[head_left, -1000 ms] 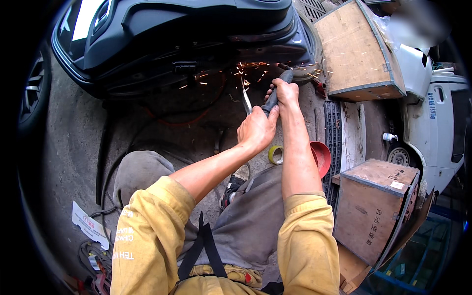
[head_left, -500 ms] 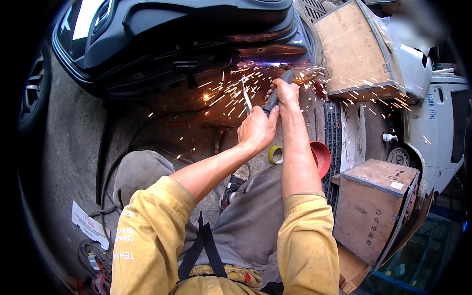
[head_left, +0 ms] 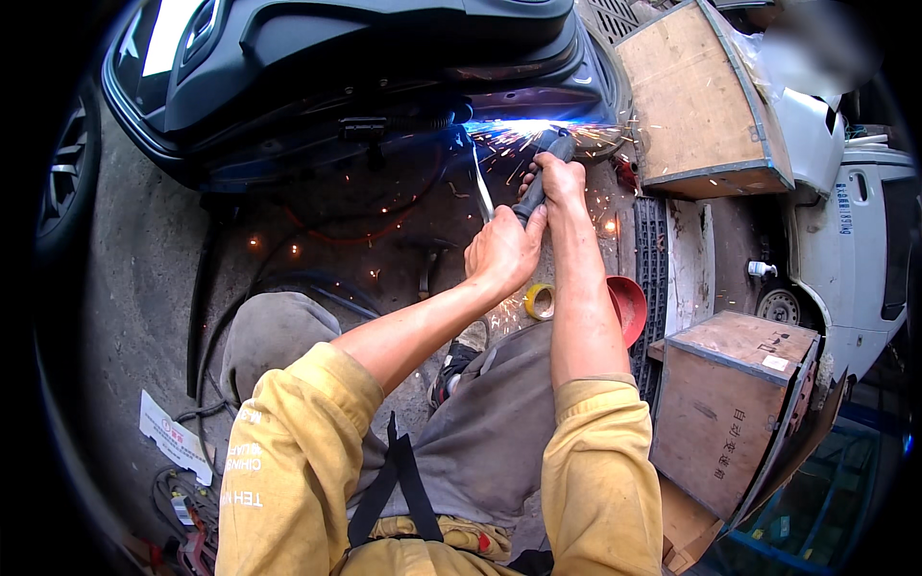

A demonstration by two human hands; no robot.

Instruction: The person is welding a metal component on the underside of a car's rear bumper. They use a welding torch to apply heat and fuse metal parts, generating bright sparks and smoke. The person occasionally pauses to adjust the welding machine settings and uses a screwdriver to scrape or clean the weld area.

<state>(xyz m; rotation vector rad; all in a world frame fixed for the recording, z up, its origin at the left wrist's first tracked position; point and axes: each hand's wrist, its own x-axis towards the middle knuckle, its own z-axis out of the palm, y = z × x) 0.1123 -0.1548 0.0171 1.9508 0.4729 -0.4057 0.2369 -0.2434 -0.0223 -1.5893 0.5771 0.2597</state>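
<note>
My right hand (head_left: pixel 560 182) is wrapped round a dark welding torch (head_left: pixel 560 149). The torch's nozzle end is at the lower edge of a dark car door (head_left: pixel 384 58), where a blue-white arc glows. Just below, my left hand (head_left: pixel 504 252) is closed on a thin, light metal bar (head_left: pixel 481 187) that sticks up toward the door's edge. The left thumb rests against the rear of the torch handle. How far the bar reaches behind the glow I cannot tell. Small sparks fly around the nozzle.
A wooden crate (head_left: pixel 706 96) stands at the far right, another wooden box (head_left: pixel 735 413) nearer. A hammer (head_left: pixel 428 274), a roll of yellow tape (head_left: pixel 540 301) and a red bowl (head_left: pixel 627 312) lie around my knees. Hoses (head_left: pixel 216 336) run along the left floor; a white vehicle (head_left: pixel 860 250) stands right.
The arc has grown into a bright blue-white glow along the door edge. The wide spray of orange sparks has shrunk. My hands have hardly moved.
</note>
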